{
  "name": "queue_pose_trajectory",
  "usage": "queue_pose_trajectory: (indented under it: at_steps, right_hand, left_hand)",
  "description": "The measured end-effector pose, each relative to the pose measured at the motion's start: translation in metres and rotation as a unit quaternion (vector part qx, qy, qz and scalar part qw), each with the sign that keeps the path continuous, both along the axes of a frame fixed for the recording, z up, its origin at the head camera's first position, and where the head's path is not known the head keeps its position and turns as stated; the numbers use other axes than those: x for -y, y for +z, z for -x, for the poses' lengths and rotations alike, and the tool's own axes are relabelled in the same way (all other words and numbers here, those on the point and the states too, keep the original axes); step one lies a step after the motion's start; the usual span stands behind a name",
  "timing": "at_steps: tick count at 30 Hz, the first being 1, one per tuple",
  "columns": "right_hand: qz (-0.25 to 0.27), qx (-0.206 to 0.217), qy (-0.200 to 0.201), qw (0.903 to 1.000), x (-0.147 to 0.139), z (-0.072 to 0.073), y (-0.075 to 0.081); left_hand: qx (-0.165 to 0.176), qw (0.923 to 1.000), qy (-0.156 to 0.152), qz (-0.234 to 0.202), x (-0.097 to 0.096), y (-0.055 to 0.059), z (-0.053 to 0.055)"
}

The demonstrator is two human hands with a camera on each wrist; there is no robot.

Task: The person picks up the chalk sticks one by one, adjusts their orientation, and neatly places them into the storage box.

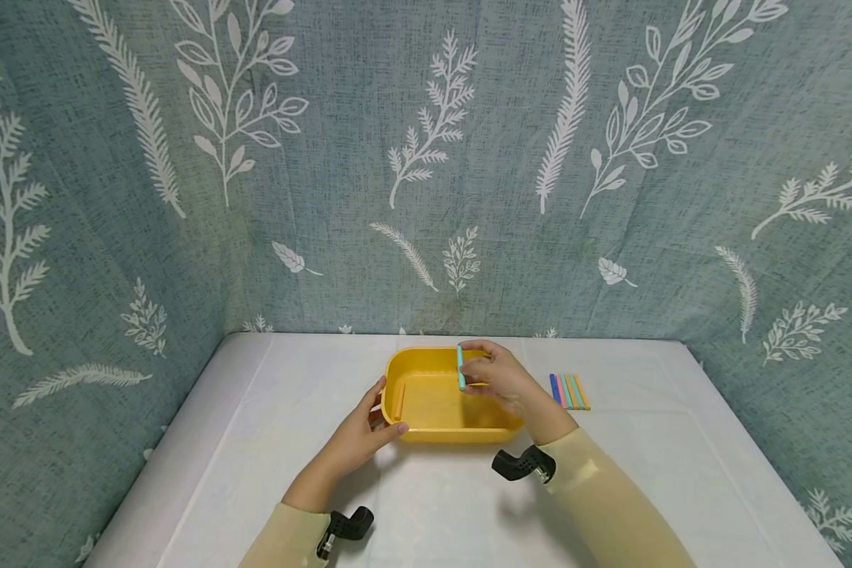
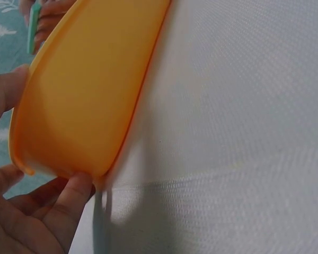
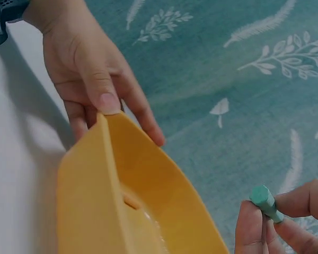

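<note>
In the head view a yellow plastic tray (image 1: 461, 435) with rounded corners sits on the table. My left hand (image 1: 358, 434) grips its left end, thumb at the near corner and fingers round the outer wall. My right hand (image 1: 500, 379) is above the right part of the tray and pinches a mint-green chalk stick (image 1: 461, 369) between thumb and fingers. The stick's flat end (image 3: 260, 194) faces the right wrist camera. Inside the tray, along its left side, lies an orange chalk stick (image 1: 400, 401). The left wrist view shows the tray's outer wall (image 2: 90, 90) close up.
To the right of the tray, several chalk sticks (image 1: 569, 391) in blue, pink, green and orange lie side by side. A white cloth (image 1: 681, 465) covers the table. Behind and at both sides hangs a teal curtain (image 1: 341, 181) with white leaf prints.
</note>
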State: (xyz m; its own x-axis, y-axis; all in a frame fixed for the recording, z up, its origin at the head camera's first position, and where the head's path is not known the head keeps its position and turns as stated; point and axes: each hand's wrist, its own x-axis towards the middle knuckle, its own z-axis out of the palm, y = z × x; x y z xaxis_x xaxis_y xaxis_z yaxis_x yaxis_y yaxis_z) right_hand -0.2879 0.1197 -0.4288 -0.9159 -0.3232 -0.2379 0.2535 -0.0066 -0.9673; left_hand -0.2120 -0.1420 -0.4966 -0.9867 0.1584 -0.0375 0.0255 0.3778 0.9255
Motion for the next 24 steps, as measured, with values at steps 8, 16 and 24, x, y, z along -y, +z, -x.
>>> queue_pose_trajectory:
  at_steps: [8,16,24]
  right_hand:
    - [-0.007,0.014,-0.007,0.9998,0.015,0.001,-0.01]
    - [-0.029,0.014,-0.002,0.9995,0.028,0.004,-0.024]
    - [-0.06,0.017,0.0,0.9981,0.044,0.009,-0.035]
  left_hand:
    - [0.0,1.0,-0.001,-0.003,-0.001,0.001,-0.001]
    - [0.001,0.9999,-0.005,-0.01,0.0,0.0,-0.001]
    - [0.003,0.9998,-0.007,-0.018,0.001,-0.001,0.0]
